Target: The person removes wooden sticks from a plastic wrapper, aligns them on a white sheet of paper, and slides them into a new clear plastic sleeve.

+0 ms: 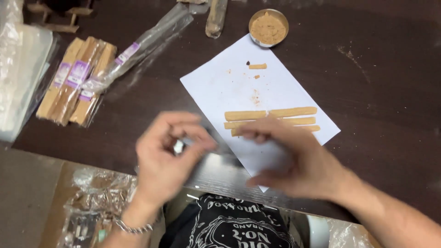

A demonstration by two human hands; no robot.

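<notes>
White paper sheet (pixel 220 82) on the dark tabletop (pixel 381 92), three tan sticks (pixel 271 120) lying side by side on the paper, right hand (pixel 294 160) touching the sticks, its grip loose and holding nothing, left hand (pixel 167 154) just beside the paper's near edge, fingers pinched, too blurry to tell on what, round tin of tan powder (pixel 268 27) at the paper's far corner.

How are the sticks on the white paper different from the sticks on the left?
The sticks on the paper lie bare; the sticks on the left are wrapped in clear packets with purple labels. The paper ones lie flat across, beside the right hand; the packed ones slant in a stack away from both hands. Both are tan and long.
</notes>
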